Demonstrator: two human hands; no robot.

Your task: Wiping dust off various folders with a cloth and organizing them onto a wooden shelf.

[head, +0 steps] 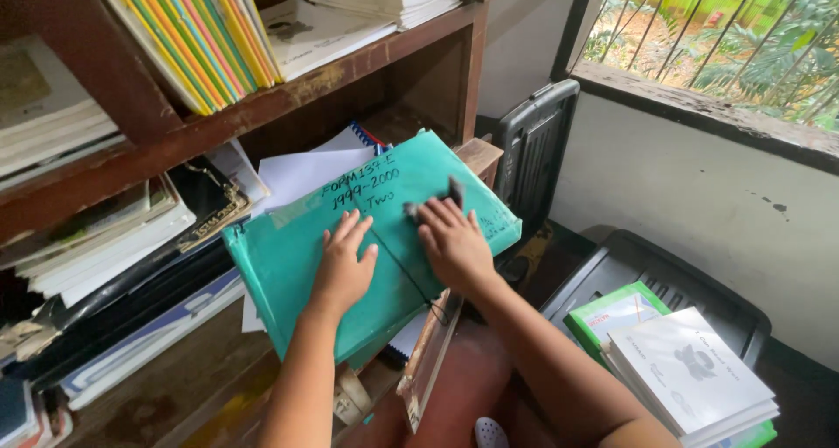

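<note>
Worn wooden bookshelf (262, 107), white wall (699, 186), barred window (725, 28) with daylight and greenery beyond.
</note>
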